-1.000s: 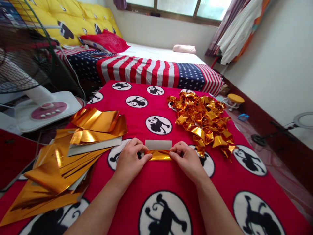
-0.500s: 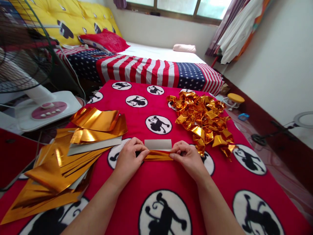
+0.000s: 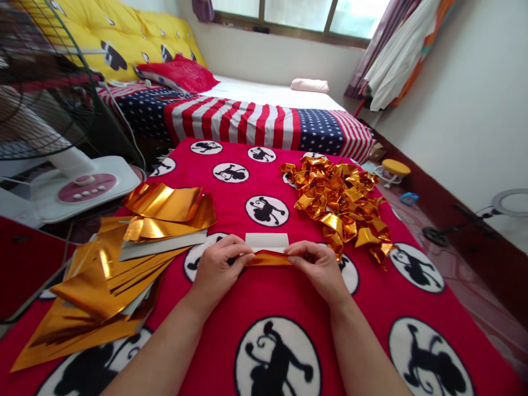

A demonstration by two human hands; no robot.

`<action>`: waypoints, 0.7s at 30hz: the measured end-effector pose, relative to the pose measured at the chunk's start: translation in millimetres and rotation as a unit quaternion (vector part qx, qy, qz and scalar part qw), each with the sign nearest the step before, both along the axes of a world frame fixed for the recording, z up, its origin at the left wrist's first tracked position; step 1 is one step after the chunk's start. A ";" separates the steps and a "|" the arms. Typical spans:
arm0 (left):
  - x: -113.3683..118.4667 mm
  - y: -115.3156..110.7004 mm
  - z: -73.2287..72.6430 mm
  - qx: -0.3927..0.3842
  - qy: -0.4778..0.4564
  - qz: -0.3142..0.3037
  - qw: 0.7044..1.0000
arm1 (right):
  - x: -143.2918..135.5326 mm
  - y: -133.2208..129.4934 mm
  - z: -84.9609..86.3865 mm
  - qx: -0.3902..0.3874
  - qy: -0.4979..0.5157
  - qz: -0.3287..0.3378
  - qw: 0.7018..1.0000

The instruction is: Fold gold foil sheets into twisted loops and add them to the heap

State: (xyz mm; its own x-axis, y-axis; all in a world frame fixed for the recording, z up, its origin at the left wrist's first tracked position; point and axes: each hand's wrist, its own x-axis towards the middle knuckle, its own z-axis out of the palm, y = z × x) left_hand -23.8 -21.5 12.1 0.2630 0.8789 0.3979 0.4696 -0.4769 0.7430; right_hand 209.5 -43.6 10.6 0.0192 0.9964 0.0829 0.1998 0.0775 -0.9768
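Observation:
A sheet of gold foil paper (image 3: pixel 269 258) lies at the middle of the red cloth, its near edge folded over to show gold and its far part showing the pale backing. My left hand (image 3: pixel 220 268) pinches the left end of the fold between thumb and fingers. At the right end, my right hand (image 3: pixel 317 267) grips the same fold in a like pinch. To the left spreads a loose stack of gold foil sheets (image 3: pixel 165 203). Beyond my right hand is a heap of folded gold foil pieces (image 3: pixel 342 192).
The red cloth (image 3: pixel 214 352) with monkey prints covers the table. A fan (image 3: pixel 86 184) stands at the left. Behind the table is a bed (image 3: pixel 243 124) with a flag-patterned cover. A yellow stool (image 3: pixel 396 167) and a ring light (image 3: pixel 511 202) are at the right.
The folded edge of the sheet now peaks slightly at its middle, where it looked flatter before. Both hands keep their pinch in nearly the same place. The view has shifted slightly.

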 end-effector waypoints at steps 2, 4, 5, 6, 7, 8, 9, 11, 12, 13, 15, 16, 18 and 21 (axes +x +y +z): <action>-1.5 -0.6 -1.5 -0.019 0.007 -0.034 0.999 | 1.8 -2.0 2.1 -0.034 -0.007 0.014 0.999; -2.9 -1.1 -3.4 -0.037 0.015 -0.057 0.998 | 3.4 -3.8 6.0 -0.050 -0.021 0.034 0.998; -3.6 -1.4 -4.1 -0.045 0.019 -0.063 0.997 | 4.0 -4.5 8.2 -0.054 -0.031 0.045 0.997; -4.2 -1.6 -4.5 -0.054 0.023 -0.067 0.996 | 4.3 -5.2 10.2 -0.057 -0.044 0.054 0.996; -4.8 -1.7 -4.4 -0.063 0.027 -0.068 0.995 | 4.3 -5.8 11.8 -0.059 -0.060 0.060 0.995; -5.3 -1.8 -3.9 -0.071 0.031 -0.068 0.995 | 4.0 -6.3 12.7 -0.060 -0.076 0.063 0.993; -5.6 -2.0 -3.1 -0.078 0.035 -0.066 0.994 | 3.3 -6.8 12.8 -0.058 -0.091 0.062 0.992; -5.6 -2.3 -0.8 -0.091 0.042 -0.063 0.993 | 1.0 -7.5 10.5 -0.052 -0.109 0.046 0.992; -5.2 -2.6 0.4 -0.096 0.046 -0.060 0.993 | -0.5 -7.8 8.5 -0.049 -0.114 0.035 0.992; -4.6 -2.9 1.5 -0.099 0.049 -0.056 0.992 | -2.3 -8.1 6.3 -0.048 -0.120 0.022 0.991; -2.4 -3.7 2.8 -0.103 0.056 -0.036 0.992 | -6.2 -8.5 2.3 -0.048 -0.138 -0.007 0.989; -0.9 -4.1 2.8 -0.103 0.061 -0.021 0.993 | -8.2 -8.6 1.0 -0.050 -0.150 -0.020 0.987; 2.3 -4.4 1.9 -0.101 0.069 0.015 0.992 | -12.1 -8.9 0.2 -0.052 -0.173 -0.046 0.982; 6.4 -3.7 -1.2 -0.092 0.080 0.062 0.991 | -16.7 -8.9 1.7 -0.054 -0.194 -0.080 0.976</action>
